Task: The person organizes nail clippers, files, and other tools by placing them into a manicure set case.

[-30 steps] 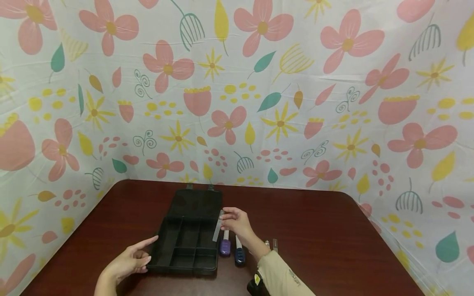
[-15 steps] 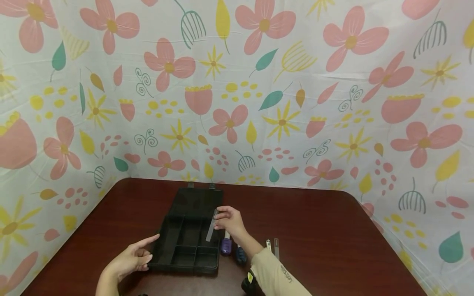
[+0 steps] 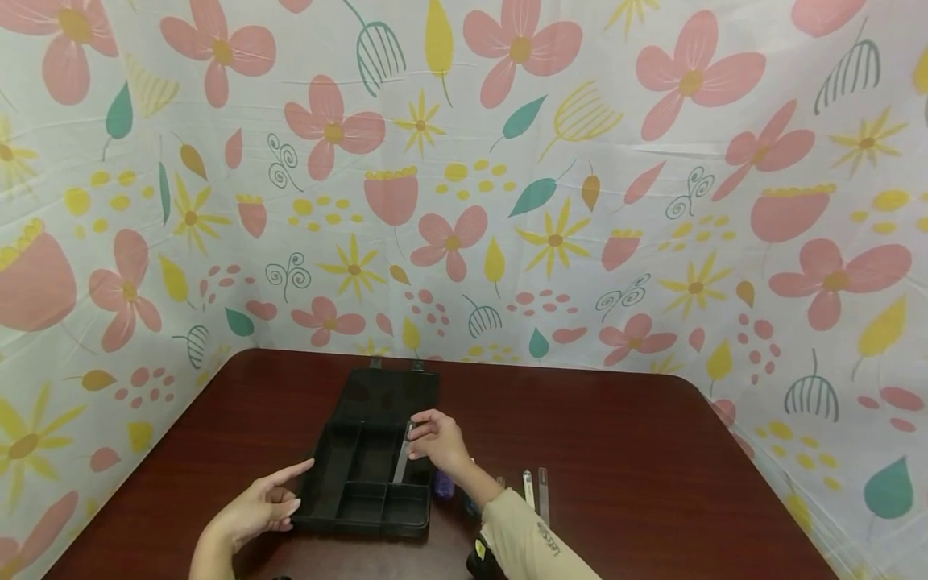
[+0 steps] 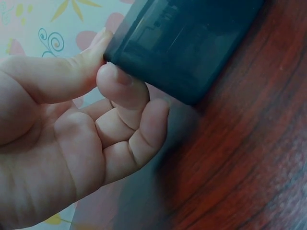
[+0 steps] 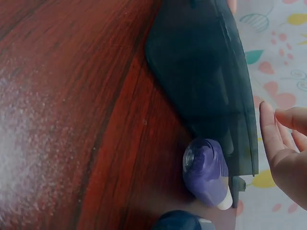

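Note:
A black divided box (image 3: 341, 528) stands on the table with its lid (image 3: 387, 393) laid open at the back. My left hand (image 3: 250, 503) grips the box's front left corner, thumb at the front and index finger along the side; the left wrist view shows the other fingers curled below the corner (image 4: 158, 52). Over the right rear compartment, my right hand (image 3: 441, 445) pinches a slim flat grey strip (image 3: 402, 466) by its upper end. The strip slants down, its lower end within the compartment's outline. In the right wrist view the right hand (image 5: 288, 148) appears beyond the box wall (image 5: 206, 81).
Close by the box's right side lie a purple-handled item (image 5: 206, 175) and a dark blue one (image 5: 177, 221), both partly behind my right arm in the head view. Farther right are a nail clipper (image 3: 528, 487) and a flat narrow strip (image 3: 543, 495). A floral curtain (image 3: 449, 201) borders the table.
My right hand has moved left with the grey strip, from the box's right edge to over the right rear compartment. My left hand stays on the corner.

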